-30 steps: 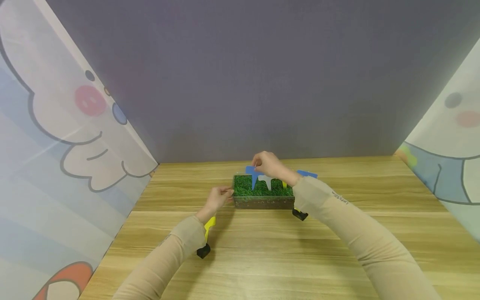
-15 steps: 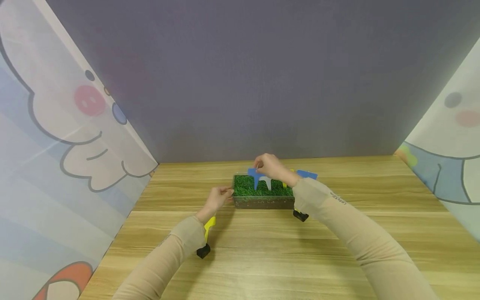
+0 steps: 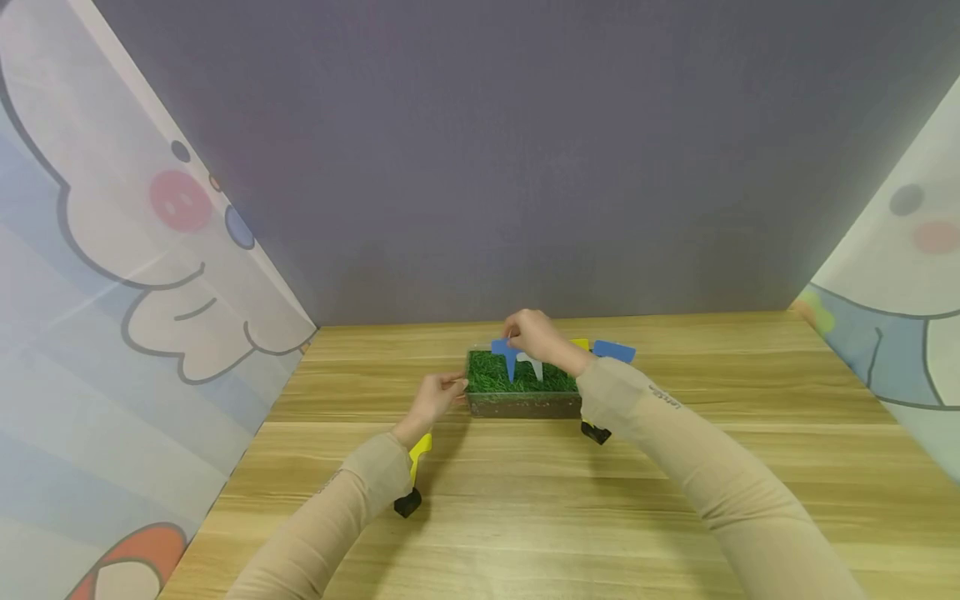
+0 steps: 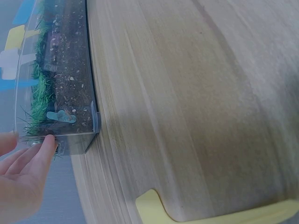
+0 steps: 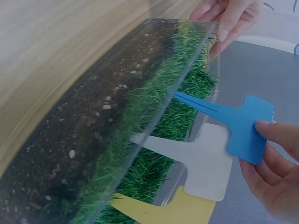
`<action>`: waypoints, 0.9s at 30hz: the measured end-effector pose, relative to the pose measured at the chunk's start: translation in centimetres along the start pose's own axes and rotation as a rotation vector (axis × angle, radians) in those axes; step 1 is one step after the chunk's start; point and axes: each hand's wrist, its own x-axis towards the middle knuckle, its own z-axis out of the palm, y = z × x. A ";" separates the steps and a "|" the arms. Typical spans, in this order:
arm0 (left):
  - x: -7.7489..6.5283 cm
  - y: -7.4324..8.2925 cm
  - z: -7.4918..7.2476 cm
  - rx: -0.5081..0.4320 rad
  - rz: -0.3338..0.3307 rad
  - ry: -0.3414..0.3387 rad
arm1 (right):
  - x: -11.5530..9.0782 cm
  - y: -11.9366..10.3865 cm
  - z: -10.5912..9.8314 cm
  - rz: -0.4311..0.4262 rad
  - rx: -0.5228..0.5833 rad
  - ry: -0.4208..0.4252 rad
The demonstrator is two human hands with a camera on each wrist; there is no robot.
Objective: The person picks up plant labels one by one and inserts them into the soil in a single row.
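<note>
In the head view, a clear planter box of dark soil and green grass stands on the wooden table. My left hand holds its left end; the left wrist view shows thumb and fingertips at the end wall. My right hand pinches the wide head of a blue T-shaped plant label between thumb and fingers. Its pointed stem reaches down to the grass; how deep it sits I cannot tell. Beside it, a white plant label and a yellow plant label stand in the grass.
Another blue plant label shows at the box's right end. A yellow piece with a stem shows under the left wrist, by a black block. Behind the table rises a grey wall.
The right hand and the blue label's head shift slightly right and then back left, while its tip ends a little to the right. The left hand and the box stay in place.
</note>
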 end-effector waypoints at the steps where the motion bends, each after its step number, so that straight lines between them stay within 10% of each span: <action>1: 0.0 0.0 0.0 0.000 0.000 0.000 | 0.0 -0.1 0.0 0.002 -0.002 0.005; 27: -0.9 1.4 -0.1 -0.021 0.008 -0.038 | -0.2 0.9 1.7 0.005 -0.065 0.016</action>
